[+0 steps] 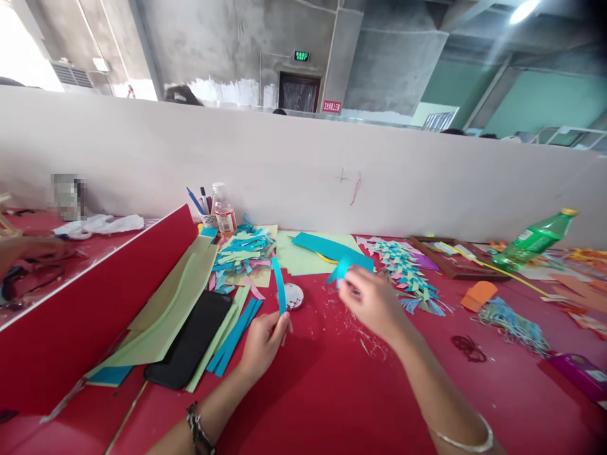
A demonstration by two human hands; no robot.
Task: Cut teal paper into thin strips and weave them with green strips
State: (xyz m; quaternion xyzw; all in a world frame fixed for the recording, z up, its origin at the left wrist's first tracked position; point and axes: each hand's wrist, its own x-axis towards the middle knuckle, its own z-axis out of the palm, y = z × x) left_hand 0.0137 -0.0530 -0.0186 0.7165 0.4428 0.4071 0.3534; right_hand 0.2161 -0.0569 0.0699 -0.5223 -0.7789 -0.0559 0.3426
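Observation:
Upright between the fingers of my left hand (pixel 264 341) is a narrow blue paper strip (pixel 281 284). My right hand (pixel 374 302), raised over the red table, pinches a blue paper piece (pixel 342 268) that motion has smeared. Behind the hands, a wide blue paper band (pixel 313 244) lies over pale green sheets (pixel 290 258), and a small yellow curved thing shows at its edge. A heap of blue, green and pink paper strips (pixel 246 250) is left of that. Beside my left hand lie several loose blue strips (pixel 236 339). A round white lid (pixel 294 295) sits between my hands.
A black phone (pixel 190 341) and green paper (pixel 161 316) lie by the red divider (pixel 118 284). A clear bottle (pixel 224 212) stands behind. To the right are braided paper chains (pixel 403 268), a brown tray (pixel 446 262), a green bottle (pixel 535 239) and a purple box (pixel 579 374). Another person's hand (pixel 40 249) shows left.

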